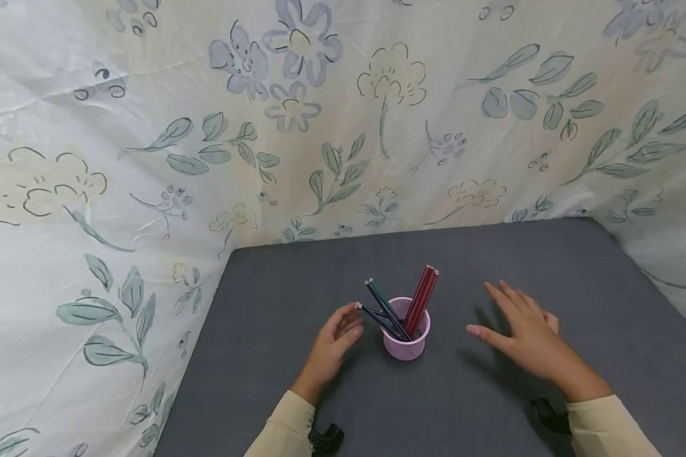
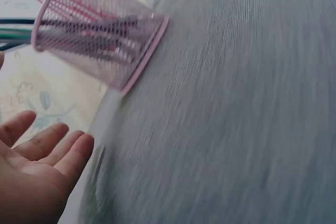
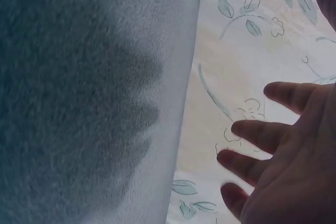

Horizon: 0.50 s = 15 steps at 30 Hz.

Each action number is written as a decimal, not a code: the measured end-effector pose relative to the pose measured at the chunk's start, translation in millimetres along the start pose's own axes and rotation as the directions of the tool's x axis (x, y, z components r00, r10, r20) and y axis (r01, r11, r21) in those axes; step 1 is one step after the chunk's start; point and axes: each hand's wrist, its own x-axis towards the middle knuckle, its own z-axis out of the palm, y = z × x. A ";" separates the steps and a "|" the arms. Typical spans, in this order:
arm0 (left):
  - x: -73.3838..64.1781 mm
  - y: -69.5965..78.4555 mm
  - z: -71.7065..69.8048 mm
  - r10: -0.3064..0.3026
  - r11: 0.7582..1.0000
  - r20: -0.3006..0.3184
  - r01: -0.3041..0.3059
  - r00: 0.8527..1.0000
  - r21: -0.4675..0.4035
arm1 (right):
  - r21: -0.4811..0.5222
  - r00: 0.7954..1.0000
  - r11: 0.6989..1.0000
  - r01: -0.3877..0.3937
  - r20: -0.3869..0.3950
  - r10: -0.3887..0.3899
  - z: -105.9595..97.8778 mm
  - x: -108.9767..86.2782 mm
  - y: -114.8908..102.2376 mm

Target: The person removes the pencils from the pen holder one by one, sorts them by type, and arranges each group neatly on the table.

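Observation:
A pink mesh pencil cup (image 1: 406,349) stands upright on the grey table. Red pencils (image 1: 422,298) lean to the right in it, and several dark blue and green pencils (image 1: 385,311) lean left over its rim. My left hand (image 1: 333,346) is just left of the cup, its fingers loosely bent near the ends of the dark pencils. In the left wrist view the palm of that hand (image 2: 44,166) faces up beside the cup (image 2: 105,30), holding nothing. Well to the right of the cup, my right hand (image 1: 528,336) hovers over the table with fingers spread and nothing in them.
The grey tabletop (image 1: 297,279) reaches back to a flower-printed cloth (image 1: 343,127) that hangs behind it and along the left side. Dark wrist straps (image 1: 549,416) show below both sleeves.

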 end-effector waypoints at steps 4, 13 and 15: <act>3.1 -4.0 16.3 -0.005 0.997 -0.052 0.001 0.999 -0.083 | 0.058 0.999 0.998 0.034 -0.013 -0.034 0.8 1.4 -5.9; 4.9 -11.7 42.3 0.060 0.989 -0.095 -0.072 0.994 -0.128 | 0.216 0.983 0.966 0.142 -0.144 -0.113 3.3 1.0 -23.8; 4.5 -11.3 46.8 0.054 0.989 -0.112 -0.068 0.992 -0.129 | 0.234 0.977 0.960 0.154 -0.182 -0.112 4.4 2.1 -28.1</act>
